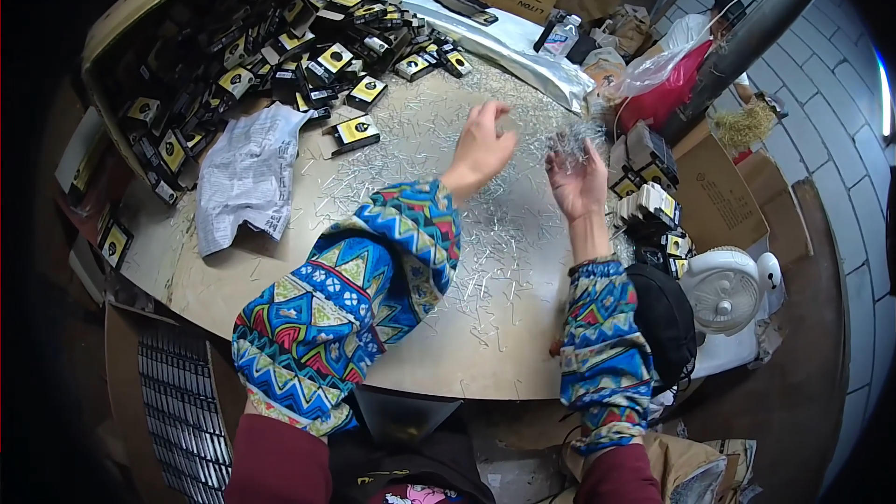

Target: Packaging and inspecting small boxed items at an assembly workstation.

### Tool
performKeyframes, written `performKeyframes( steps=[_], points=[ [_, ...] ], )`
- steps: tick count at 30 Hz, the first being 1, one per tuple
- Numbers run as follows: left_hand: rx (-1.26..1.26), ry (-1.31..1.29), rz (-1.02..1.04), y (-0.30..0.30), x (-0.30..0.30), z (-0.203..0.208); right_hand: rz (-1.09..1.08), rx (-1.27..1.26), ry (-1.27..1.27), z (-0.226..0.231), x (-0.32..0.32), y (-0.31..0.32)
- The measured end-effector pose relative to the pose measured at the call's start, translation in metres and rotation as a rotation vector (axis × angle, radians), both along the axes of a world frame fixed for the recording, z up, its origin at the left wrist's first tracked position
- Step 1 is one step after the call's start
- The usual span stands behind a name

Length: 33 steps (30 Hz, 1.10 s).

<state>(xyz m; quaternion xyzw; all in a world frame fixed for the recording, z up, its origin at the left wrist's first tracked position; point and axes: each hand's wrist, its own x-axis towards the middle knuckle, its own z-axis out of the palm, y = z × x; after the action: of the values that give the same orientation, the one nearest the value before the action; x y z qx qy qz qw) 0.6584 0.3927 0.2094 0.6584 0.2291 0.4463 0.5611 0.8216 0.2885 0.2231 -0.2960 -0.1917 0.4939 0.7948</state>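
Small silvery bent metal hooks (490,271) lie scattered over the middle of the tabletop (411,355). My right hand (581,189) is raised at the right side of the table, palm up, its fingers curled around a bunch of the same hooks (574,142). To its left, my left hand (481,151) hovers above the scatter with fingers bent inward and thumb close to them. Whatever its fingertips may hold is too small to make out. Patterned blue sleeve covers wrap both my forearms.
Many small black-and-yellow boxes (355,131) are heaped at the far left, beside a crumpled printed sheet (250,173). More boxes (649,205) stack along the right edge, near a white fan (721,289). A plastic bottle (561,35) stands at the back; another person (691,33) is beyond.
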Motion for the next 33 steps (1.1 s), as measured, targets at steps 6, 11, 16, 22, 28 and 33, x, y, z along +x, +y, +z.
performKeyframes(
  steps=[6, 11, 16, 22, 28, 33],
  points=[
    [0.708, 0.648, -0.288, -0.013, -0.037, -0.07, -0.18, -0.194, -0.559, 0.048, -0.01, 0.014],
    [0.835, 0.941, 0.028, -0.016, -0.054, -0.085, -0.401, -0.214, -1.02, 0.064, -0.005, 0.022],
    [0.821, 0.979, 0.012, -0.02, -0.051, -0.076, -0.778, -0.339, -1.643, 0.071, 0.018, 0.03],
    [0.813, 0.991, 0.003, -0.022, -0.054, -0.076, -0.697, -0.372, -1.99, 0.072, 0.013, 0.016],
    [0.806, 1.018, -0.009, -0.02, -0.053, -0.074, -0.471, -0.562, -2.183, 0.059, 0.011, -0.007],
    [0.797, 1.043, -0.016, -0.017, -0.055, -0.072, -0.06, -0.793, -2.11, 0.035, 0.015, -0.028]
  ],
)
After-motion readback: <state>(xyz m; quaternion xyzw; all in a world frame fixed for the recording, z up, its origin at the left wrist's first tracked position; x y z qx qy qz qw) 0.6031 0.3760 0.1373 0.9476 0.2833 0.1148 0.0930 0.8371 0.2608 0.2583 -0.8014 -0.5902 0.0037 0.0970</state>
